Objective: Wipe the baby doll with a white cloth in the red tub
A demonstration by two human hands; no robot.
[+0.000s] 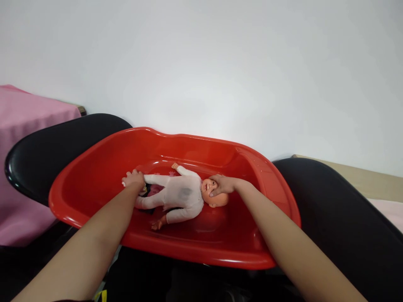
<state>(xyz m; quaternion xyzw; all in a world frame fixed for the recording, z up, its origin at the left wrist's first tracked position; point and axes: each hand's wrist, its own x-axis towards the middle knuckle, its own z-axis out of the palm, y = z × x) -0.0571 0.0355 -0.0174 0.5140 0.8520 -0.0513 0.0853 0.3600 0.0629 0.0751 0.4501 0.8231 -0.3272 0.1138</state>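
A baby doll (182, 191) in a white suit lies on its back in a red baby bathtub (245, 256). Its head points right, its legs left, and a grey patch shows on its belly. My right hand (223, 184) grips the head, thumb across the face and the other fingers mostly hidden at the far side. At the other end, my left hand (134, 179) is curled over the doll's feet; it covers them, and a small white bit shows by its fingertips. Dark and pink cloth (153, 191) lies beneath and between the legs.
Black rounded chair seats or supports stand at the left (63, 151) and right (333, 218) of the tub. A pink cloth (28, 113) drapes over something at far left. Behind the tub rises a white wall (201, 67).
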